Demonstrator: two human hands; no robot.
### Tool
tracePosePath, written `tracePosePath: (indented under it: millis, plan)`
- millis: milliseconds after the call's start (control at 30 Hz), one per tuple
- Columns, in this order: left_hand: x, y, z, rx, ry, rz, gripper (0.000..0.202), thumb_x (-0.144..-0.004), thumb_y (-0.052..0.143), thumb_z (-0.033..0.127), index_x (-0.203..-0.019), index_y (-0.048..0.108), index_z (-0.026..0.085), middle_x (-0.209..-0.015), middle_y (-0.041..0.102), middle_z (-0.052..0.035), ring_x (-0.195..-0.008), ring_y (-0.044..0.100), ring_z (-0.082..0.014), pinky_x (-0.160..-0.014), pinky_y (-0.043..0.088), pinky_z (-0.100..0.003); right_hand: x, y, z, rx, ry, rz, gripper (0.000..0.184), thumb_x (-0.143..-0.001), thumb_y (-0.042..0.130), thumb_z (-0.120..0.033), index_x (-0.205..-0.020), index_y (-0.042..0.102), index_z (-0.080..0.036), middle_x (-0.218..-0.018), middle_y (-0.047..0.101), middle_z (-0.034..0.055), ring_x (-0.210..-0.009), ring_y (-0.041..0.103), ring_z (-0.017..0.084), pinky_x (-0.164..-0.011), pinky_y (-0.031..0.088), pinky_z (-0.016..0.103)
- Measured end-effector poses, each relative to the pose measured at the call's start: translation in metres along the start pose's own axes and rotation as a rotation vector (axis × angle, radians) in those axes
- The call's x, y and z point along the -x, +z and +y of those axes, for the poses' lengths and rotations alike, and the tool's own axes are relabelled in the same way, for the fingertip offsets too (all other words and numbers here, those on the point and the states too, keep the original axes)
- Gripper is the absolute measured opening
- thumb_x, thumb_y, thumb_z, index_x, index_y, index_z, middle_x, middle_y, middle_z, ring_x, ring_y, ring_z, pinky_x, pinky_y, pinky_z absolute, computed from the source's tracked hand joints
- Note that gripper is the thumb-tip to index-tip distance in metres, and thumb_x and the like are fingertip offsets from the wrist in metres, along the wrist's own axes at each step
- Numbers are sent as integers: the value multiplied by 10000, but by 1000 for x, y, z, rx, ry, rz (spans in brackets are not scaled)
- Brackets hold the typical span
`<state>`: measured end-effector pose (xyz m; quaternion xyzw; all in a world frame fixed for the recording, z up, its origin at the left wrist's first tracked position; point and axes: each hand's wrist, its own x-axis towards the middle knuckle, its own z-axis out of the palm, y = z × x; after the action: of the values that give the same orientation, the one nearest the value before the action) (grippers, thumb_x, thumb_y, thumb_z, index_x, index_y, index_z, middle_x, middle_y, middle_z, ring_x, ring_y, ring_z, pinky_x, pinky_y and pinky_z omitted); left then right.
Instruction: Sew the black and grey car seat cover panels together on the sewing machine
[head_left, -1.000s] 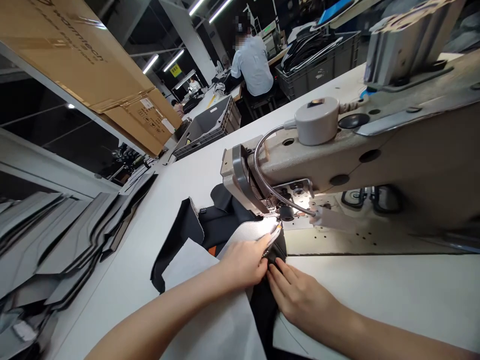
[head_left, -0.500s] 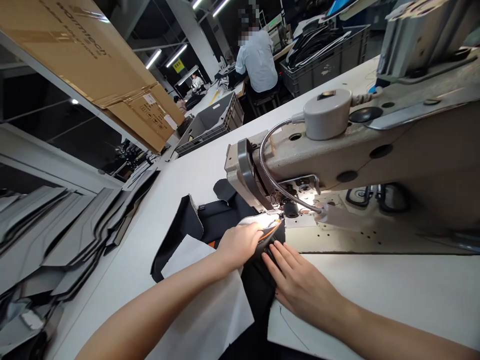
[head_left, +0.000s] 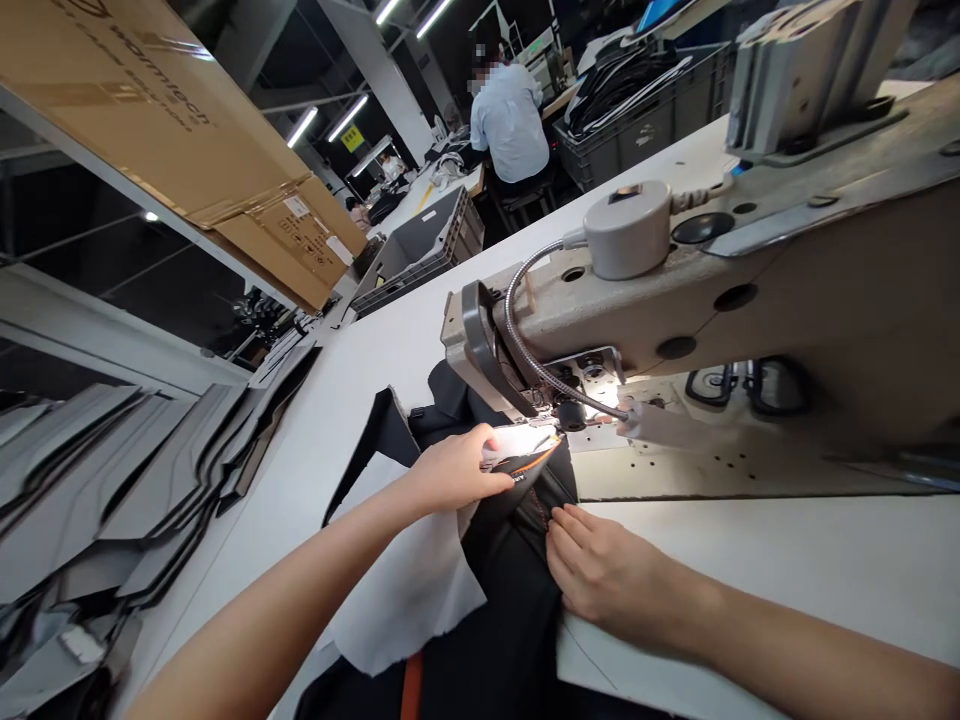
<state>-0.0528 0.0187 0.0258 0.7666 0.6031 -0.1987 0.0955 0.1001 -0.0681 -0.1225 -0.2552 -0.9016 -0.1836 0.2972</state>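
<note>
1. A white worktable (head_left: 375, 400) is stretching across the view, and a sewing machine (head_left: 720, 300) is looming at 2 o'clock.
2. A cardboard carton (head_left: 247, 190) is resting at 10 o'clock, stacked grey fabric panels (head_left: 112, 490) are lying at 9 o'clock, and a seated co-worker (head_left: 510, 125) is working at 12 o'clock.
3. A black fabric piece (head_left: 510, 610) is lying at 6 o'clock, its mesh-and-orange edge (head_left: 521, 450) reaching the machine's needle area, with a white sheet (head_left: 405, 590) beside it.
4. The left hand (head_left: 457, 470) is pinching that edge, fingers curled narrowly around it.
5. The right hand (head_left: 607, 575) is pressing flat on the black fabric, fingers held close together, just below the edge.
</note>
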Motion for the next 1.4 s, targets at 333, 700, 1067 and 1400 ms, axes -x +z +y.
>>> tracePosePath:
  millis: [333, 700, 1067, 1400]
  plan:
    - [15, 54, 15, -136, 240, 183, 258, -894, 451, 401, -772, 548, 196, -695, 626, -11, -670, 599, -181, -542, 305, -281, 9, 10, -8, 67, 62, 114, 317, -762, 458, -89, -1008, 630, 14, -1005, 655, 226, -950, 632, 317, -851, 519, 440]
    - [5, 39, 39, -159, 270, -10, 619, -823, 464, 322, -1420, 319, 242, -883, 679, -59, -762, 648, -295, -581, 459, -355, 3, 6, -8, 54, 110, 111, 310, -759, 412, -59, -971, 630, 2, -995, 656, 217, -934, 633, 304, -855, 526, 405]
    - [-2, 33, 42, -110, 278, -7, 512, -804, 439, 266, -1315, 436, 226, -921, 682, -70, -813, 654, -283, -604, 493, -340, 7, 10, -9, 61, 168, 141, 352, -753, 378, -42, -1036, 579, 15, -1019, 649, 219, -973, 622, 303, -861, 503, 409]
    - [-8, 41, 44, -189, 304, 54, 575, -821, 425, 274, -1380, 318, 190, -876, 686, -67, -744, 658, -292, -548, 467, -341, 6, 10, -2, 37, 169, 117, 346, -775, 365, -45, -1051, 565, 15, -1046, 635, 222, -1001, 608, 321, -858, 511, 414]
